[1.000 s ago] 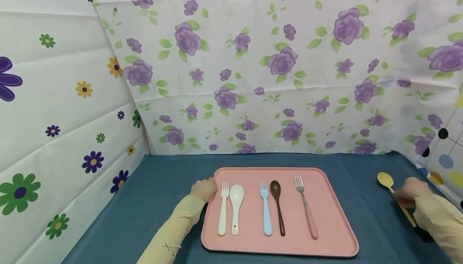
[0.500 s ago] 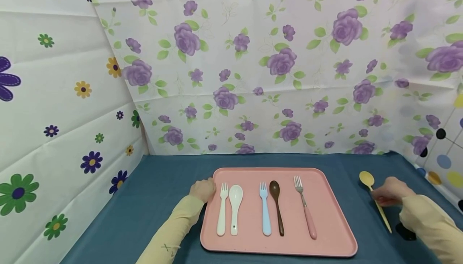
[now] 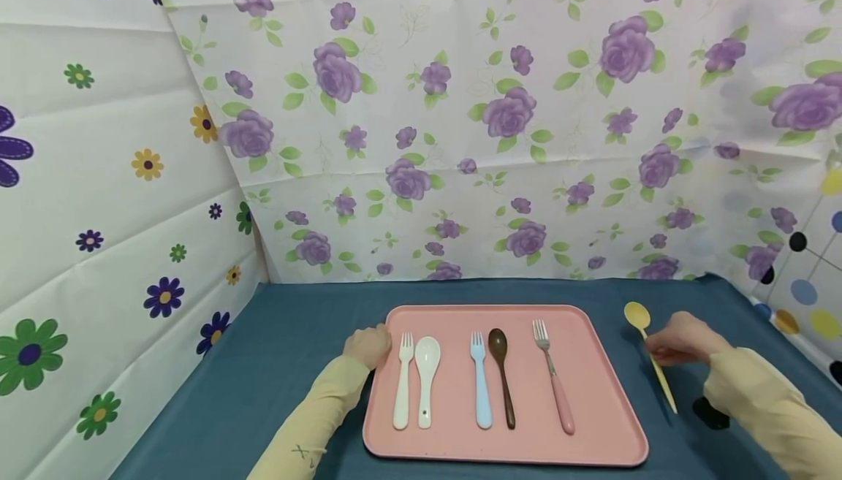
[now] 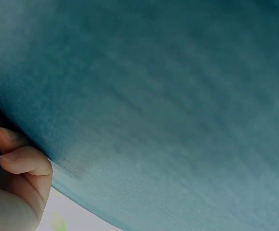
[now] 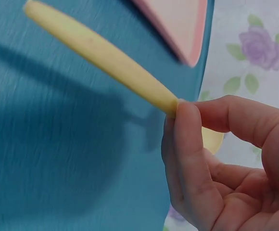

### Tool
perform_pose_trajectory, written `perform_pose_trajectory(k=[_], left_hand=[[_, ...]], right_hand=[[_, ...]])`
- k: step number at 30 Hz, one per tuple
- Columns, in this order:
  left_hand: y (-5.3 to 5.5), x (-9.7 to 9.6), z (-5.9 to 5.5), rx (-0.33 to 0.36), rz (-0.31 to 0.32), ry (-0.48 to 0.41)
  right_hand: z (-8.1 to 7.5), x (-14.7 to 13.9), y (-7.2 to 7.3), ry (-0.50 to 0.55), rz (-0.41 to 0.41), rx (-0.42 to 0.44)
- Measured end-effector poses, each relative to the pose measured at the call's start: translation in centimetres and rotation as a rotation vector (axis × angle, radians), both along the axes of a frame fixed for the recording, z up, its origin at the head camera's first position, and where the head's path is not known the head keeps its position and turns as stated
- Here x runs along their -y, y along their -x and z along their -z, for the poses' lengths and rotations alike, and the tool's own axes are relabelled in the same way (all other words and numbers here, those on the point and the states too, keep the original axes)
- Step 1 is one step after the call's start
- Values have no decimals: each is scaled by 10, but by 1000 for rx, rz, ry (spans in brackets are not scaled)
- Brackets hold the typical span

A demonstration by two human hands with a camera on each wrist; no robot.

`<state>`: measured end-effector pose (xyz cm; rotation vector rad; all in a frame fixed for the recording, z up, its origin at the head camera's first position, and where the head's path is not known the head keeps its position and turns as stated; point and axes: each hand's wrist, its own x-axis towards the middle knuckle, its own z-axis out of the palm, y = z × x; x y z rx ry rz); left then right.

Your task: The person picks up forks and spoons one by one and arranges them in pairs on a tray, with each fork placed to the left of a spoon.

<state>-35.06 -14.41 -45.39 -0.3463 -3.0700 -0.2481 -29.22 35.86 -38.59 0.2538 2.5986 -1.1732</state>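
My right hand [image 3: 684, 337] pinches a yellow spoon [image 3: 660, 376] by its handle, to the right of the pink tray [image 3: 526, 436]. In the right wrist view, thumb and fingertips meet on the handle [image 5: 101, 53], raised above the cloth with its shadow below. My left hand [image 3: 368, 346] grips the tray's left rim with curled fingers [image 4: 21, 159]. From left to right on the tray lie a white fork [image 3: 403, 385], a white spoon [image 3: 426, 378], a light blue fork [image 3: 481, 385], a dark brown spoon [image 3: 503, 378] and a pink-handled fork [image 3: 555, 381].
A blue cloth [image 3: 263, 392] covers the table. A small black object [image 3: 711, 414] lies by the right sleeve. Flower-patterned sheets [image 3: 460, 129] stand along the back and left, and a dotted sheet [image 3: 805, 268] borders the right.
My right hand has moved left with the yellow spoon, closer to the tray, uncovering more of the black object. The left hand stays at the tray's rim.
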Motion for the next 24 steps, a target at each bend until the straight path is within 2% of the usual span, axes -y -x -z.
perform_pose_trajectory(k=[10, 24], left_hand=[[0, -1, 1, 4, -23, -11], [-2, -2, -2, 0, -22, 3]], right_hand=[[-5, 26, 4, 55, 6, 37], [-4, 63, 4, 85, -9, -16]])
